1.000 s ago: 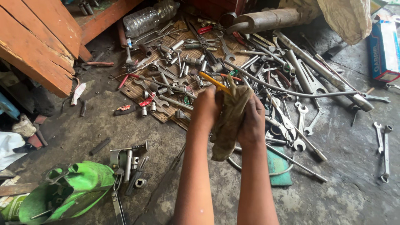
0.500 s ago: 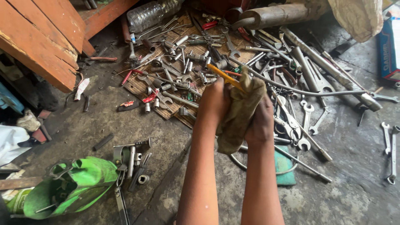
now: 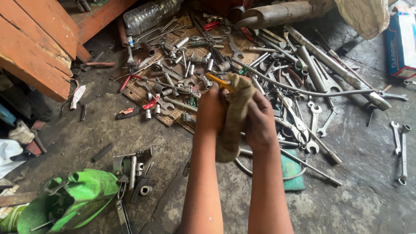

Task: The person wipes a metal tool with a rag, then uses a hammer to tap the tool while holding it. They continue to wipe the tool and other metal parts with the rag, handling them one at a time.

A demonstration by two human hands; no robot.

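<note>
This is a repair workshop, the work done low on a stained, greasy concrete floor [image 3: 355, 190]. Wrenches [image 3: 314, 113], sockets [image 3: 149, 113], long steel rods [image 3: 329, 60] and a metal pipe [image 3: 277, 13] lie heaped together. A green bodywork panel [image 3: 78, 195] and rough orange wooden planks [image 3: 39, 39] sit at the edges.

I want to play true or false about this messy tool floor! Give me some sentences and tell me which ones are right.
1. Both hands hold a dirty cloth. True.
2. A yellow-handled tool pokes out of the cloth by the left hand. True.
3. The green plastic cover lies at the right hand. False: it lies far off, at the lower left.
4. The clear plastic bottle stands upright. False: it lies on its side.
5. Two spanners lie apart at the right. True.
</note>
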